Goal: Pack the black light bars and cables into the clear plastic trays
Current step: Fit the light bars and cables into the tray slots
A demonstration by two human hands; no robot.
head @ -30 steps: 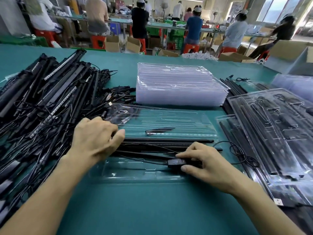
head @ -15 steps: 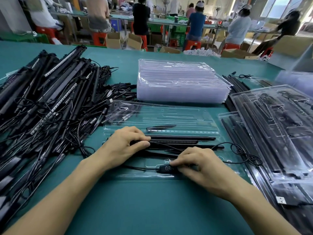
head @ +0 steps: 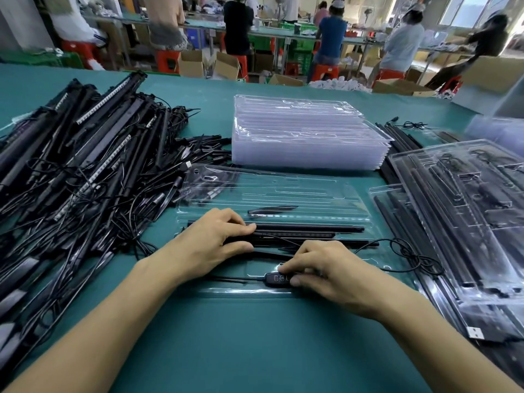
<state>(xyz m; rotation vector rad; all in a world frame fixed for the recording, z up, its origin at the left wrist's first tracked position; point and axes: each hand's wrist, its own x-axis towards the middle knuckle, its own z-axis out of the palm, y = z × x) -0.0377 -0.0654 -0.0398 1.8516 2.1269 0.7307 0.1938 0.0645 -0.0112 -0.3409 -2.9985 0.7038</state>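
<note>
On the green table [head: 255, 350], the right hand [head: 326, 268] pinches a black inline controller [head: 279, 278] between bent fingers [head: 289, 266] and thumb, holding it down in the near pocket of the open clear plastic tray [head: 283, 191]; its button markings are too small to read. The left hand [head: 215, 242] grips the light bars [head: 312, 228] lying lengthwise in the tray's middle channels, its fingers [head: 241, 226] curled over them and the thumb beneath. A second ago this hand sat at the tray's left end; it has since slid inward along the bars. A thin cable [head: 408, 251] loops off the tray's right edge. A tangled pile of loose bars [head: 85, 171] lies to the left, and filled trays [head: 467, 208] with a USB plug [head: 475, 333] to the right. Behind the open tray stands a stack of empty trays [head: 306, 137].
</note>
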